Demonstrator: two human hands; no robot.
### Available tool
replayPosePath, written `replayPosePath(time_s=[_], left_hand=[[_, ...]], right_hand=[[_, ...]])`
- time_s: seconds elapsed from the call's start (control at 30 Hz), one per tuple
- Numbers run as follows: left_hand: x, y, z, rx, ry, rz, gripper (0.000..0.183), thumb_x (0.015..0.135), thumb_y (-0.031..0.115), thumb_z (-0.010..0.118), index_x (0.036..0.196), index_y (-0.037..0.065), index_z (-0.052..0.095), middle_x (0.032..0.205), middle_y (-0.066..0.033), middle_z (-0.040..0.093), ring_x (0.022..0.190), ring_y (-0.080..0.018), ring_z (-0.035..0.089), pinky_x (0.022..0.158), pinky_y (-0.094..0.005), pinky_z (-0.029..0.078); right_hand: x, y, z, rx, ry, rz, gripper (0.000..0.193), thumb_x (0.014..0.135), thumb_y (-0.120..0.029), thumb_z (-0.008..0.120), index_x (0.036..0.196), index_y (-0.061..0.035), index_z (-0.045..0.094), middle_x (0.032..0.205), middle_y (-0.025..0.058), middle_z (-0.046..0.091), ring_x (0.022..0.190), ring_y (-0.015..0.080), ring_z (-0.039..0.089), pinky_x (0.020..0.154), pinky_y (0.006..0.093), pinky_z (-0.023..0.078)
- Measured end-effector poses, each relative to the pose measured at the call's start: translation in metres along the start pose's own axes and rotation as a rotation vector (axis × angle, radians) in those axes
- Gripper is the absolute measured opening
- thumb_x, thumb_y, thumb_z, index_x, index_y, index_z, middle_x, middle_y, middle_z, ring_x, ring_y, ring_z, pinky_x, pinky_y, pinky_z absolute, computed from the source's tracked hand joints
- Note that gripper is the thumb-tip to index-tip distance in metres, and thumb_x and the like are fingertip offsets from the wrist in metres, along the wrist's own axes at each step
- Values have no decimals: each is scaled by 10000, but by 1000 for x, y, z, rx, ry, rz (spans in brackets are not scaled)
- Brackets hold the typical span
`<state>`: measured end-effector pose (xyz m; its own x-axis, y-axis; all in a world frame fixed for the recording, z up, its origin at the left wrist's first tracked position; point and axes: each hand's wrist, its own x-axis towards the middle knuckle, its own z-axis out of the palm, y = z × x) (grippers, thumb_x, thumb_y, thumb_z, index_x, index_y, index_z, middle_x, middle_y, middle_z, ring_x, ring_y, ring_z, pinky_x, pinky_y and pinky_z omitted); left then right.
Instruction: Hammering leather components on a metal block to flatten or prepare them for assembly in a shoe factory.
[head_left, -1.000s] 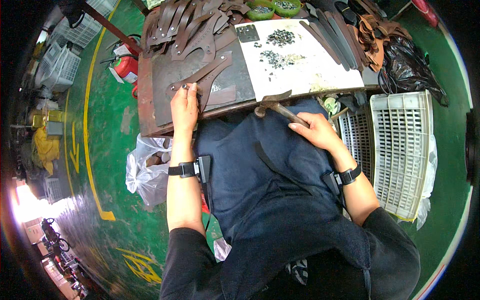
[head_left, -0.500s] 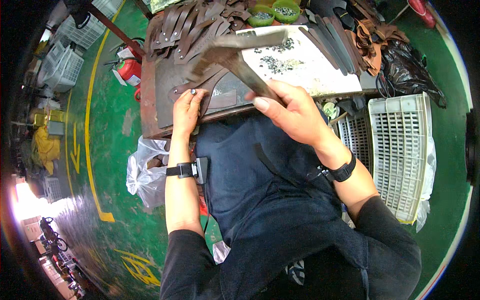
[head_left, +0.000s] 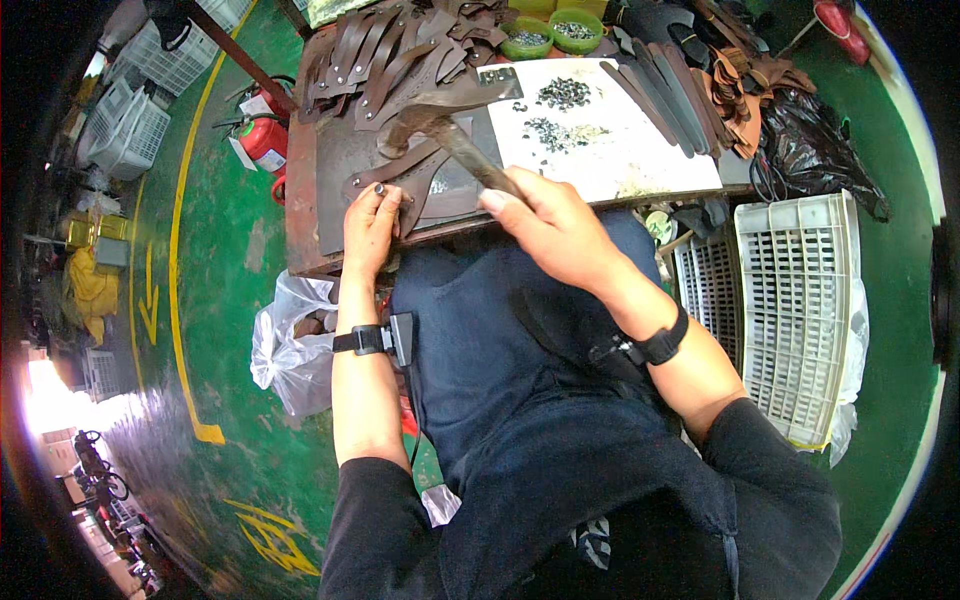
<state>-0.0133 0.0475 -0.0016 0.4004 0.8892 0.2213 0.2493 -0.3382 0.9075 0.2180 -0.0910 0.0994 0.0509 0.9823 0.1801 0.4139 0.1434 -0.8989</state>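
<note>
My right hand (head_left: 548, 222) is closed around the handle of a hammer (head_left: 468, 152). Its head hangs above the bench, up and to the right of my left hand (head_left: 370, 230). The left fingers are pinched around a short, upright metal setting punch (head_left: 380, 189), of which only the round top shows. Beneath and beside those fingers lies a dark brown leather strap (head_left: 432, 176) on a dark mat (head_left: 335, 150). What the punch's lower end touches is hidden by my hand.
Brown straps with metal studs (head_left: 375, 60) are piled at the back. A white board (head_left: 630, 165) carries small dark and metal pieces, near two green bowls (head_left: 575, 38). Long strips (head_left: 665, 95) lie right. A white crate (head_left: 795, 310) and a fire extinguisher (head_left: 264, 142) flank the bench.
The hammer and my right hand have moved left and slightly down, bringing the hammer head closer to the punch. My left hand has stayed almost in place.
</note>
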Motion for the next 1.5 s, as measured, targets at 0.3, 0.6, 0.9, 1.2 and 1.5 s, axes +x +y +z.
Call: replayPosePath(time_s=[0.3,0.6,0.9,1.2,1.5], left_hand=[[-1,2,-6,111,-32,20,247,946,210,610,834,-9,631,709,-43,525,589,-130,517,561,-292,395],[1,4,1,151,-21,106,235,923,197,619,839,-21,643,735,-96,555,683,-214,570,632,-324,434],[0,6,2,145,2,122,234,902,195,648,819,-24,660,707,-111,550,669,-242,558,630,-340,428],[-9,-4,1,162,122,233,158,835,111,690,765,-19,636,690,-104,550,635,-234,554,589,-331,418],[0,-1,15,116,99,313,139,828,89,673,742,-17,645,730,-103,605,695,-238,583,659,-334,462]], right_hand=[[-4,-32,-21,252,24,-14,355,963,-358,619,846,-26,568,641,3,426,631,91,383,550,285,357],[16,5,20,-452,-250,0,273,965,-245,582,1085,-1,597,824,186,646,754,407,614,705,396,493],[33,22,-1,179,410,-201,334,1006,-340,523,1026,-15,599,738,99,605,661,187,580,634,333,467],[60,-30,2,47,61,-61,349,993,-358,548,972,-12,584,718,149,600,645,249,574,605,373,449],[119,46,63,-579,-344,-149,418,966,-411,514,956,-1,598,882,275,654,946,452,632,781,525,492]])
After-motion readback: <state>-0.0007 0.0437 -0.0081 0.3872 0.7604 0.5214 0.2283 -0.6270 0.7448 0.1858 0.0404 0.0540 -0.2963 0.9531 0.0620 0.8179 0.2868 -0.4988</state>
